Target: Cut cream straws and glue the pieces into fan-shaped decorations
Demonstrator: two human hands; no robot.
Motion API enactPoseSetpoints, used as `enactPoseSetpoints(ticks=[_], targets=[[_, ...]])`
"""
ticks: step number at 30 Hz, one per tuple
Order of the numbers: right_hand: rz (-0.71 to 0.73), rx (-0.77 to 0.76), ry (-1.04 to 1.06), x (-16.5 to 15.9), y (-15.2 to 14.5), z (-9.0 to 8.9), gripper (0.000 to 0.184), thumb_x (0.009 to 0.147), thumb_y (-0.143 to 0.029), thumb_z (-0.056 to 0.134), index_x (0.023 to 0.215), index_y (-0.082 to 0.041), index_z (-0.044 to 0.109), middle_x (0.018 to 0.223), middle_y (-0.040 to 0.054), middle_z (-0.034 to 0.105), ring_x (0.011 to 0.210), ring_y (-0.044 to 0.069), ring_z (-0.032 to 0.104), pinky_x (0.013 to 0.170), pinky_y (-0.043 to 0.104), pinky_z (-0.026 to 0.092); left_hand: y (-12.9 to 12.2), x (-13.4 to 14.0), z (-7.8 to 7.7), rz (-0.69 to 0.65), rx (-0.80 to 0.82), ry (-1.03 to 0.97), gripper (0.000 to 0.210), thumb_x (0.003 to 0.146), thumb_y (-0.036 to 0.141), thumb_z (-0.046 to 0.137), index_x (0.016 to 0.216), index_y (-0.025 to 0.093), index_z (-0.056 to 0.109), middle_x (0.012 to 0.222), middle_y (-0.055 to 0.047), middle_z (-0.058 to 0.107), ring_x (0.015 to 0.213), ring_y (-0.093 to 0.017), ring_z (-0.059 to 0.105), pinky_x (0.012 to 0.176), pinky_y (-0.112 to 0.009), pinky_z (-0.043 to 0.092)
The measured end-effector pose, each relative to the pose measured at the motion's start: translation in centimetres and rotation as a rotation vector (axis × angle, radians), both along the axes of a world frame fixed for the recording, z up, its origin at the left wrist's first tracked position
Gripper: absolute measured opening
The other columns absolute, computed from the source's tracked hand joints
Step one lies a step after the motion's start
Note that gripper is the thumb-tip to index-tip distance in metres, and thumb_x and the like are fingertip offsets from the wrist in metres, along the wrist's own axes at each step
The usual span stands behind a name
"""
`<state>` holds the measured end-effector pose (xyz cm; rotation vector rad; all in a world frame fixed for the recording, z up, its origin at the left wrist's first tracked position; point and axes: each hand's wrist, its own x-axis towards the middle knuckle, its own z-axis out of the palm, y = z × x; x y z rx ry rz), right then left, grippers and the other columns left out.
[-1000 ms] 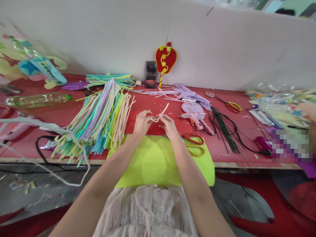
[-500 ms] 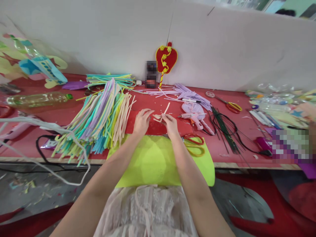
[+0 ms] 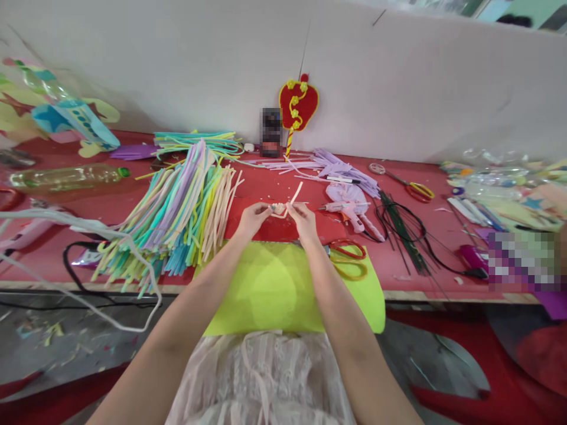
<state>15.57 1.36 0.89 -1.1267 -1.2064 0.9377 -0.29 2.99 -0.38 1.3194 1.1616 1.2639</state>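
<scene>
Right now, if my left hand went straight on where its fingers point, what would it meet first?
Your left hand would probably meet the pale folded strip right ahead, then your right hand, which holds it; exact depth is unclear.

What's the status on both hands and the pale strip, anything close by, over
Left hand: fingertips at pale strip's folded part. Right hand: pinching strip, free end sticking out. Close by: scissors, handles beside right wrist.

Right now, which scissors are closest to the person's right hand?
The scissors reaching onto the lime-green sheet; the back pair lies farther right, off that sheet.
</scene>
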Motion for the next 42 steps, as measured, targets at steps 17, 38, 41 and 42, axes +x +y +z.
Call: enactPoseSetpoints(ticks=[17, 38, 41, 42], targets=[[0.158, -0.178, 0.216, -0.8, -0.3, -0.6, 0.037, 0.064, -0.051, 0.070, 0.081, -0.019, 0.069, 0.076, 0.0034, 0.070, 0.070, 0.019, 0.066, 0.075, 0.035, 0.055, 0.4, -0.2, -0.3, 0.063, 0.049, -0.011, 0.022, 0.068, 0.035, 0.065, 0.078, 0.016, 0.067, 0.080, -0.005, 0.070, 0.077, -0.017, 0.063, 0.076, -0.029, 0.046], [0.151, -0.137, 0.210, -0.7, -0.6, 0.2, 0.033, 0.064, -0.050, 0.069, 0.078, -0.020, 0.068, 0.078, 0.0019, 0.069, 0.077, 0.019, 0.065, 0.070, 0.033, 0.057, -0.8, 0.0, 0.7, -0.034, 0.144, 0.184, 0.028, 0.073, 0.043, 0.061, 0.077, 0.016, 0.066, 0.076, -0.003, 0.067, 0.072, -0.016, 0.060, 0.072, -0.027, 0.045], [0.132, -0.149, 0.195, -0.7, -0.6, 0.2, 0.032, 0.065, -0.050, 0.068, 0.078, -0.020, 0.067, 0.078, 0.0020, 0.069, 0.073, 0.018, 0.065, 0.069, 0.033, 0.056, -0.6, -0.1, 0.4, -0.028, 0.118, 0.156, 0.025, 0.073, 0.040, 0.061, 0.079, 0.016, 0.066, 0.077, -0.003, 0.067, 0.072, -0.016, 0.060, 0.071, -0.027, 0.044], [0.117, -0.153, 0.191, -0.7, -0.5, 0.2, 0.033, 0.066, -0.050, 0.068, 0.078, -0.020, 0.067, 0.078, 0.0021, 0.069, 0.072, 0.018, 0.065, 0.069, 0.033, 0.056, -0.5, -0.1, 0.3, -0.033, 0.111, 0.149, 0.025, 0.073, 0.039, 0.062, 0.080, 0.016, 0.067, 0.078, -0.003, 0.068, 0.073, -0.016, 0.060, 0.072, -0.027, 0.044]])
